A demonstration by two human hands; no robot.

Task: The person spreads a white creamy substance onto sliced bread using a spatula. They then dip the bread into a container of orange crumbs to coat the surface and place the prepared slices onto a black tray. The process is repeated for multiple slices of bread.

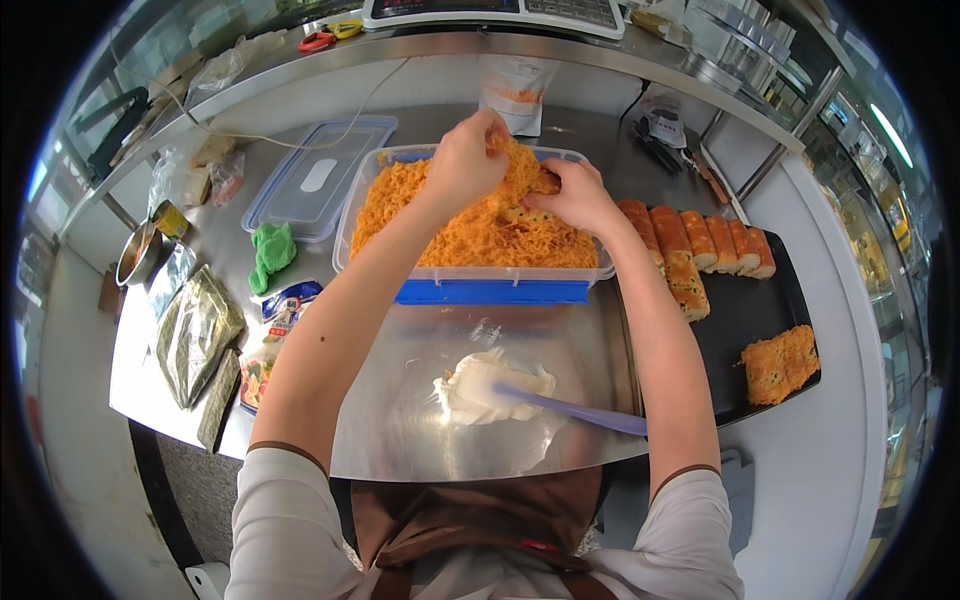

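A clear plastic tub (350, 245) with blue clips holds a heap of orange shredded floss (450, 235). Over the far side of the heap is my left hand (468, 158), its fingers curled in at the floss; what they pinch is partly hidden. At the tub's right side my right hand (580, 200) grips a floss-covered piece of bread (530, 212), whose pale edge shows among the shreds. In front of the tub, white cream (478, 388) is smeared on the steel table, with a purple spatula (570, 407) lying in it.
On the right, a black tray (735, 310) carries a row of bread pieces (700, 240) and one floss-coated piece (780, 365). To the left are the tub's lid (315, 180), a green cloth (271, 255), packets (198, 335) and a metal bowl (140, 255). A shelf (440, 45) crosses the back.
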